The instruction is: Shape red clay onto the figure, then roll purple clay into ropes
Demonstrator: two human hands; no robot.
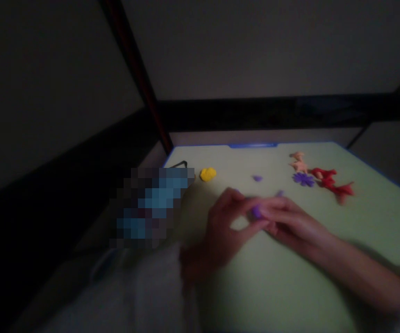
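Note:
A small lump of purple modelling clay is pinched between my two hands above the table. My left hand curves round its left side, with thumb and fingers closed toward it. From the right, my right hand presses its fingers on the same lump, partly covering it. Just beyond the hands lies a small purple piece. Another purple bit peeks out behind my right fingers. The picture is dim and soft, so fine details of the fingertips do not show.
The pale green tabletop has a blue edge. A yellow lump sits at the back left, beside a pixelated blue patch. At the back right lie a purple flower-shaped piece, peach-coloured shapes and red shapes.

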